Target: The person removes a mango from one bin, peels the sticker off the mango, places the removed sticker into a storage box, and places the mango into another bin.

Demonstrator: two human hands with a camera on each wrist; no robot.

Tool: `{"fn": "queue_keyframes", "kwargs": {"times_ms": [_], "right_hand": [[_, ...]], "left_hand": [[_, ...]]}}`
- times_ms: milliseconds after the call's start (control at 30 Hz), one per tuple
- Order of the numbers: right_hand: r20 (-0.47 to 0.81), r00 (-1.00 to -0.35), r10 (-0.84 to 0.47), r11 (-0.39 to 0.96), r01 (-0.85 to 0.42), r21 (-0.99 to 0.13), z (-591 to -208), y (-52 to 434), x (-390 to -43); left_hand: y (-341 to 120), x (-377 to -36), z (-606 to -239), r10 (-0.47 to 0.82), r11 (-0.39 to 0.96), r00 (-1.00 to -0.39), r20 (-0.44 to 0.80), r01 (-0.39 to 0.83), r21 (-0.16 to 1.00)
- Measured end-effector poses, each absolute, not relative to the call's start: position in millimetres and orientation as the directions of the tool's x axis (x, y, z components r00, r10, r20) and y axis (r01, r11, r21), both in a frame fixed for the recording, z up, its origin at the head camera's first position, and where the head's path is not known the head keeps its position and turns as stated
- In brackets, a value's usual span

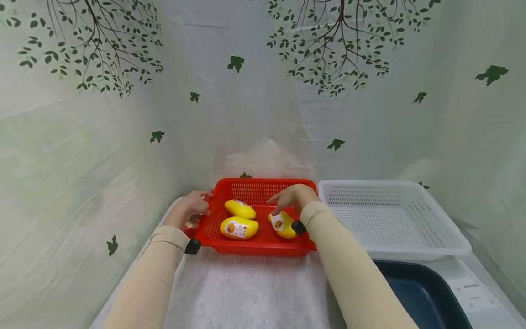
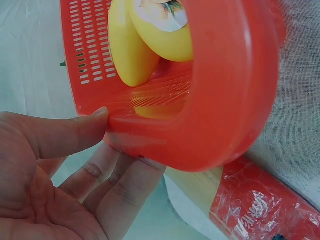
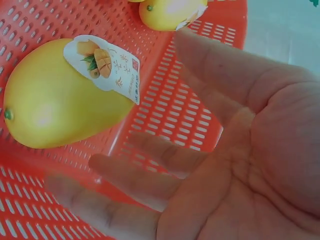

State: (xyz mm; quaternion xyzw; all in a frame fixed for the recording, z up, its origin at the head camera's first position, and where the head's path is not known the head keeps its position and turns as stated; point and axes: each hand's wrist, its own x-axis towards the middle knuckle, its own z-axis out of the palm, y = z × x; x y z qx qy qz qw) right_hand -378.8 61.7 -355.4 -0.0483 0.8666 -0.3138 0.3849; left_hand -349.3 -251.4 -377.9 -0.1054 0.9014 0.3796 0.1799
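A red plastic basket (image 1: 263, 249) holds three yellow mangoes with fruit-picture labels. Two of them, a rear mango (image 1: 238, 209) and a front mango (image 1: 236, 228), lie on the left side. My left hand (image 1: 191, 209) grips the basket's left rim, thumb above and fingers beneath, as the left wrist view shows at the red rim (image 2: 230, 90). Over the basket's right half, my right hand (image 1: 293, 197) reaches down beside the third mango (image 1: 286, 230). In the right wrist view its spread fingers (image 3: 135, 185) stand apart from that mango (image 3: 55, 105), holding nothing.
A white perforated basket (image 1: 394, 249) stands to the right of the red one. In front of it is a dark blue tray (image 1: 415, 292). A red and clear plastic package (image 2: 265, 200) lies beside the red basket's left end. Leaf-printed curtains hang behind.
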Motion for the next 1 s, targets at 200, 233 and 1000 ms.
{"fn": "queue_keyframes", "kwargs": {"times_ms": [200,233,1000], "right_hand": [[-0.647,-0.694,-0.316,0.839,0.114,-0.531,-359,58,-385],[-0.647,-0.694,-0.316,0.842,0.109,-0.528,-360,58,-387],[-0.692,-0.649,-0.318,0.862,0.106,-0.496,-368,60,-393]], "left_hand": [[-252,-349,-378,-0.056,0.682,-0.912,-0.406,-0.332,0.652],[-251,-348,-377,-0.056,0.684,-0.913,-0.404,-0.33,0.651],[-246,-347,-374,-0.062,0.711,-0.919,-0.39,-0.314,0.629]]}}
